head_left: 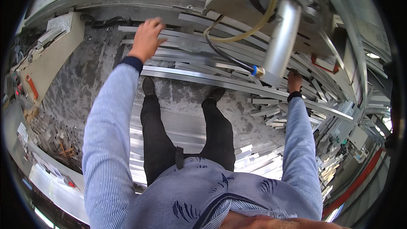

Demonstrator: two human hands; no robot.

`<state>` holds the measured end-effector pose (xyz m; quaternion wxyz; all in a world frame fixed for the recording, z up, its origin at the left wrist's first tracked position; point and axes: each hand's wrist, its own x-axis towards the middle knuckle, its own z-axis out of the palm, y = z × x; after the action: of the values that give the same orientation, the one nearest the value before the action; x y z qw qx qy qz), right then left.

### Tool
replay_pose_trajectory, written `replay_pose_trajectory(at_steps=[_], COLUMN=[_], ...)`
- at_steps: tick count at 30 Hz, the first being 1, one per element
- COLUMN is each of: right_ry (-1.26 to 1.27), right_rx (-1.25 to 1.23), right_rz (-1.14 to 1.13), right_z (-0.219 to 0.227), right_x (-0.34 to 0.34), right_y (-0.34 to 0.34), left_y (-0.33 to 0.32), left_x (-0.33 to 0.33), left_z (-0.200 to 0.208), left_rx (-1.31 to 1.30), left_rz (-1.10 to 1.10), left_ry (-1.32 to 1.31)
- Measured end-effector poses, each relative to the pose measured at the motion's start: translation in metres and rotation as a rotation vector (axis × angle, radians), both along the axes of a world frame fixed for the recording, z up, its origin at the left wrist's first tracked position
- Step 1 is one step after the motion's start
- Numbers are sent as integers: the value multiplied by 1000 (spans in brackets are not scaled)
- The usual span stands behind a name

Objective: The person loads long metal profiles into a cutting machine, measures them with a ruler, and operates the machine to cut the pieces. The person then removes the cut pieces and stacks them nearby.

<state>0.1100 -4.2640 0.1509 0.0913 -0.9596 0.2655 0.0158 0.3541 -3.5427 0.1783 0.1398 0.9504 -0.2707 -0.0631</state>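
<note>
My left hand [147,39] is raised over the left ends of several long silver metal bars [169,54]. Its thumb stands apart from the bent fingers, and nothing shows in it. Off to the right, my right hand [294,81] is beside a silver cylinder [285,38], with its fingers curled. What they close on, if anything, is hidden. A long metal profile [203,76] runs across in front of me and passes by my right wrist.
A machine head [241,4] with a yellowish hose [267,15] hangs at the upper right. Cut metal pieces [271,112] are piled below it. A beige machine housing [55,55] stands at the left. More bright bars [263,163] lie around my legs.
</note>
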Motion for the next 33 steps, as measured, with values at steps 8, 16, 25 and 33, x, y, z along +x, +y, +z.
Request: replay_pose_trajectory(at_steps=[8, 16, 25, 33], right_ry=[-182, -279, -264, -249], right_rx=[939, 1132, 1151, 1141], right_rz=[-716, -760, -754, -740], right_z=[-87, -113, -120, -116], right_x=[57, 84, 100, 112], right_y=[-89, -141, -160, -164], left_y=[-94, -106, -107, -107], left_x=[136, 162, 166, 165], left_z=[-18, -4, -6, -7], left_rx=[349, 326, 338, 377], left_rz=[-44, -162, -170, -176], left_ry=[-202, -84, -103, -95])
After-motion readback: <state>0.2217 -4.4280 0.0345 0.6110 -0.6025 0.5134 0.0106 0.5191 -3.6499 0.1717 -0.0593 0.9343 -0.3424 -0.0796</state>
